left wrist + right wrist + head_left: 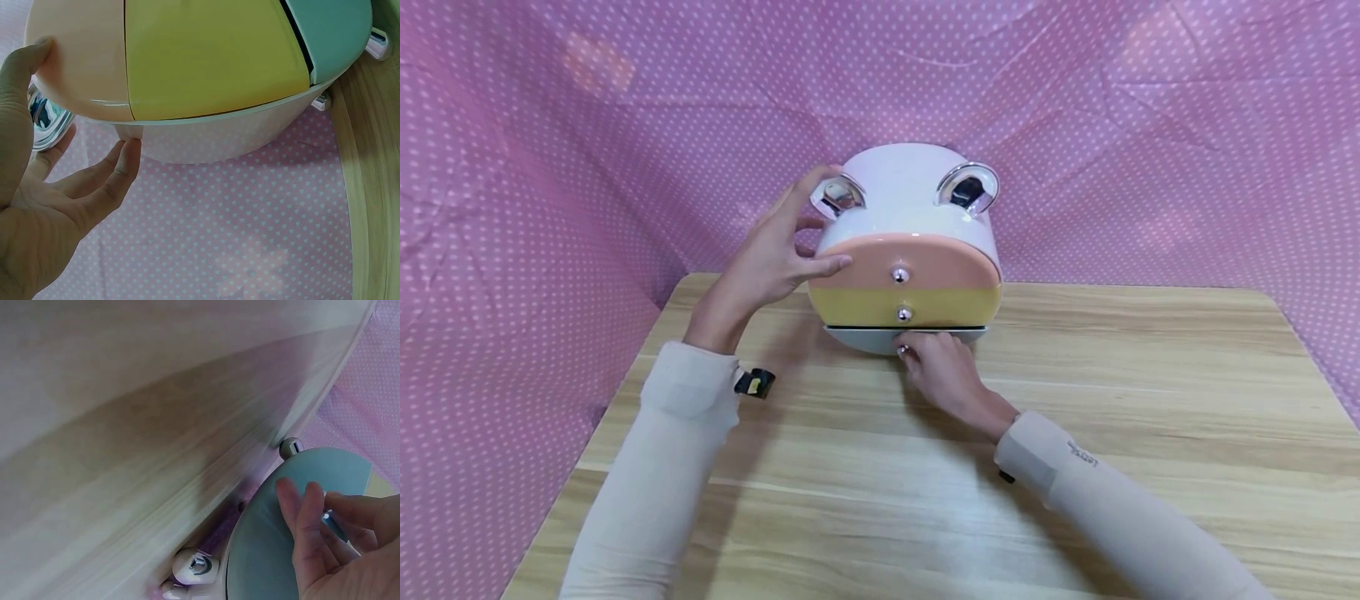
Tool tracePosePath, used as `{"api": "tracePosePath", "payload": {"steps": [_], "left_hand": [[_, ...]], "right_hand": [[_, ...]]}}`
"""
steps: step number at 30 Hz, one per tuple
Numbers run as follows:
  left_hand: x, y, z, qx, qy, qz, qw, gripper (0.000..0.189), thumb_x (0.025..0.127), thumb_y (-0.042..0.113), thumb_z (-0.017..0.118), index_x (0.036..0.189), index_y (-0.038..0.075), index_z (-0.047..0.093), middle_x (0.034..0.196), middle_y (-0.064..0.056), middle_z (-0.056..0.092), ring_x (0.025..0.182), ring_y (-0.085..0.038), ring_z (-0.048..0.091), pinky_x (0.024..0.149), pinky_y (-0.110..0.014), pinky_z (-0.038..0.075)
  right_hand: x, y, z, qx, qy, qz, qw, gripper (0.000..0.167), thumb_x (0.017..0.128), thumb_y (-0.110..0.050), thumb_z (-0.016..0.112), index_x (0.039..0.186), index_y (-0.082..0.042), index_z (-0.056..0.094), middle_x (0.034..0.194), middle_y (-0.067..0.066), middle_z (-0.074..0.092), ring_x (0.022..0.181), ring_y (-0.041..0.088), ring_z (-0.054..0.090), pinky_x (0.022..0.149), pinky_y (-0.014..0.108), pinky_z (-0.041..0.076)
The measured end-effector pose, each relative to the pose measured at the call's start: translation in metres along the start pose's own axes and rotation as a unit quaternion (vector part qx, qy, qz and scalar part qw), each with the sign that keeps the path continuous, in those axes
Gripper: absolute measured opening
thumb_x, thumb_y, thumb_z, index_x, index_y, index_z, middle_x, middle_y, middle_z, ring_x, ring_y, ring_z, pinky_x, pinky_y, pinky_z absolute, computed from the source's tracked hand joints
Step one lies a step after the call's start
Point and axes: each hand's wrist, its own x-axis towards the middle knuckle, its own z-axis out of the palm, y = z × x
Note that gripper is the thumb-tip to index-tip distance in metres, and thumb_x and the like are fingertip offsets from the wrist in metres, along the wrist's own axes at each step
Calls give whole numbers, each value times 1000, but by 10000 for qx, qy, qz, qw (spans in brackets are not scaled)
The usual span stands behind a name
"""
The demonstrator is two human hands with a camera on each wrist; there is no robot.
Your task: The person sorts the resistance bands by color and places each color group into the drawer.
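Observation:
A glossy white storage box [906,179] with rounded sides and two silver ears stands on the table. Its front has a peach drawer [865,260], a yellow drawer [857,305] and a pale teal drawer [857,339], each with a silver knob. My left hand [763,258] grips the box's left side, thumb on the peach front and fingers against the white side wall [212,140]. Down at the teal drawer, my right hand [946,375] pinches its knob [903,351]. A narrow dark gap runs along that drawer's top edge. In the right wrist view, fingers partly hide the knob.
The box is near the back edge of a wood-grain table [1150,417]. Pink dotted cloth [1075,125] hangs behind and at both sides. Small silver feet [197,565] lift the box off the tabletop. A black strap piece [756,383] juts from the left cuff.

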Motion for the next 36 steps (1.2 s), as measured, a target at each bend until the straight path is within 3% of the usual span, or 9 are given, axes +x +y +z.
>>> {"api": "tracePosePath", "payload": {"steps": [24,31,36], "left_hand": [[1,5,-2,-63,-199,-92,9997,97,89,20,86,161,46,27,168,-6,29,141,-38,53,100,-50,63],[1,3,-1,-15,-226,-94,9997,96,90,22,85,161,48,25,170,-4,27,141,-37,53,101,-50,63],[-2,-5,4,-108,-37,36,9999,100,91,22,84,163,50,22,169,-5,27,142,-35,53,100,-47,64]], "right_hand": [[5,0,-2,-48,-53,184,9998,22,94,0,66,107,-10,82,97,5,81,72,20,70,70,43,65],[5,1,-1,20,-49,241,9997,23,93,1,66,108,-9,81,98,7,81,75,23,73,73,45,66],[1,1,-4,71,-263,229,9994,22,96,-3,67,113,-8,79,104,8,81,84,25,75,78,46,66]]}}
